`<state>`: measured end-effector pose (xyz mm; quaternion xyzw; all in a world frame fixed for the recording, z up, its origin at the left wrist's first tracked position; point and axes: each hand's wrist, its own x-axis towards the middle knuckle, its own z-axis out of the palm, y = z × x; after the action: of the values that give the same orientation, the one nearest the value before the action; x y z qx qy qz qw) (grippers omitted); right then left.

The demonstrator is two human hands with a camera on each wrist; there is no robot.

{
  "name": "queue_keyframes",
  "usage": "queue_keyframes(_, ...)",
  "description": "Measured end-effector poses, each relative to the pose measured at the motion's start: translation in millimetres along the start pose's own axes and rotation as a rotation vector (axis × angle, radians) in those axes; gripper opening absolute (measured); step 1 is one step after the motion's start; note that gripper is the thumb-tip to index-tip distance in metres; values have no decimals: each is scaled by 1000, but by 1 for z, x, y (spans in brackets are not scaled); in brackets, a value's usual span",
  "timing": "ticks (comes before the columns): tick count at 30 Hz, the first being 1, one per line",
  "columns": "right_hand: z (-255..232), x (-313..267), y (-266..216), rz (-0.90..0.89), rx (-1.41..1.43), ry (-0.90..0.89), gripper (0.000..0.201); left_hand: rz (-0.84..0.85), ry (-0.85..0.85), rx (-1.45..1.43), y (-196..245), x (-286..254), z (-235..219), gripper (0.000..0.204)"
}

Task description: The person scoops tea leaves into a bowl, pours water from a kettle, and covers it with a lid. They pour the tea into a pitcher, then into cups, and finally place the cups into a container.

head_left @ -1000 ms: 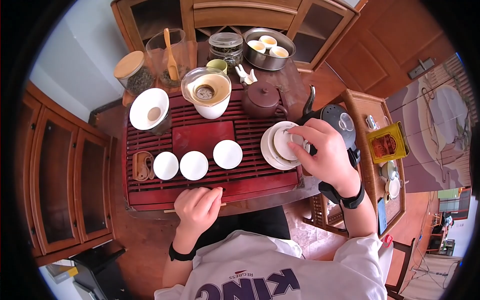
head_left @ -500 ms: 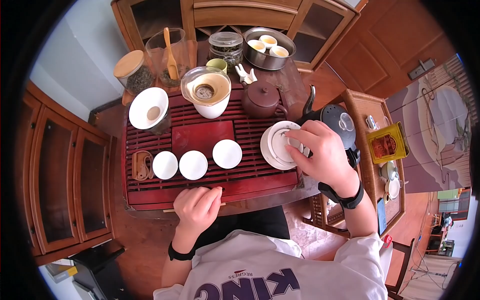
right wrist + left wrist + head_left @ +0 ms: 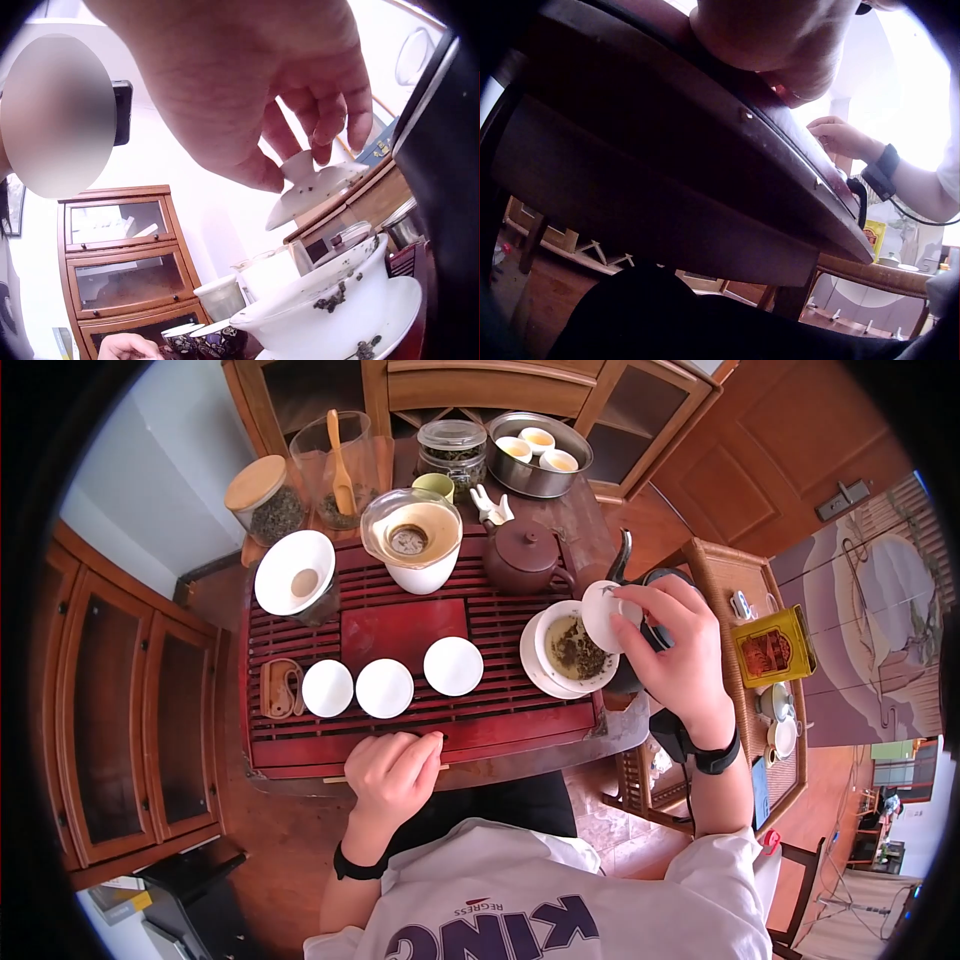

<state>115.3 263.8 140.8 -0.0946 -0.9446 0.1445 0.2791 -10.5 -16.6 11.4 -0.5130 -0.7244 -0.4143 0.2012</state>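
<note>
My right hand pinches the knob of a white gaiwan lid, which hangs tilted above the right side of the gaiwan bowl. Inside the uncovered bowl lie wet tea leaves in pale liquid. A white saucer sits under the bowl. Dark leaf bits cling to the bowl's outer wall in the right wrist view, with a few on the lid. My left hand rests at the tea tray's front edge, fingers loosely curled, holding nothing. Three white-lined cups stand on the slatted red tray.
Behind the bowl stand a brown clay teapot and a white pitcher topped by a strainer. A dark kettle is close behind my right hand. Tea jars and a metal basin with three filled cups line the back.
My right hand has lifted the lid off the gaiwan and tilted it up to the right, uncovering the tea leaves. The left hand has stayed at the tray edge.
</note>
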Motion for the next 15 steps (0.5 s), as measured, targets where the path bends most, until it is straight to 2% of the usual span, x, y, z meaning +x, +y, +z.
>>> queue_keyframes(5, 10, -3, -3, 3, 67, -42, 22, -1, -3, 19, 0, -1, 0, 11)
queue_keyframes(7, 16, -5, -4, -70, 68, -68, 21, 0, -1, 20, 0, 0, 0, 11)
queue_keyframes(11, 23, -7, -7, -87, 60, -98, 19, -2, 4, 21, 0, -1, 1, 11)
queue_keyframes(15, 23, -9, -6, -57, 49, -162, 23, 0, 10, 20, 0, 0, 1, 11)
